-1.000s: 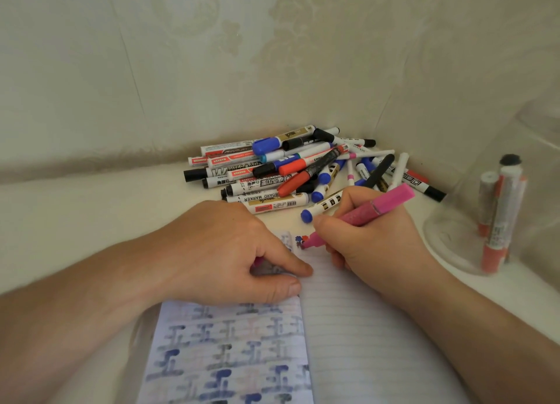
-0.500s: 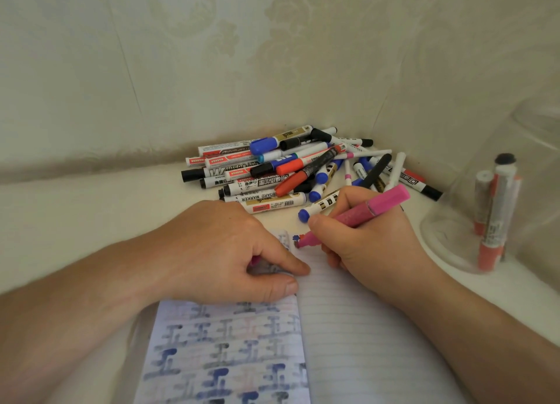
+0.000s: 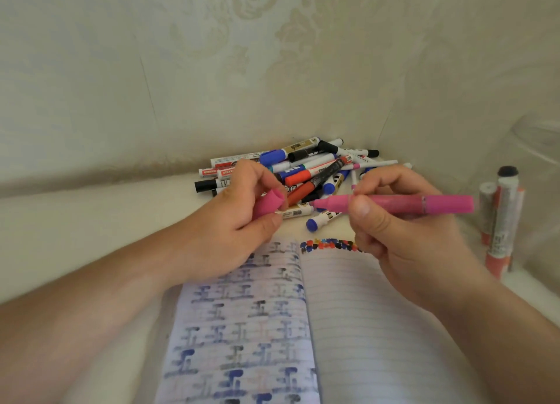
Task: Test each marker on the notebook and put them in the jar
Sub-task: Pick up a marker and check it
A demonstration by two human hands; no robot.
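My right hand [image 3: 403, 240] grips a pink marker [image 3: 403, 204] held level above the notebook, its bare tip pointing left. My left hand [image 3: 233, 222] pinches the pink cap [image 3: 268, 204], its open end facing the tip a short gap away. The open notebook [image 3: 348, 328] lies below, with a row of coloured test dots [image 3: 328, 245] at the top of its lined right page. A clear jar [image 3: 542, 222] at the right edge holds several markers [image 3: 500, 222]. A pile of markers [image 3: 303, 173] lies behind my hands in the corner.
Patterned walls meet in a corner right behind the marker pile. The notebook's left page [image 3: 242, 328] shows ink bled through in blue and grey marks. The pale tabletop [image 3: 75, 222] stretches to the left.
Both hands have lifted off the notebook. The right hand turned the pink marker level, and the left hand now holds the pink cap up toward its tip.
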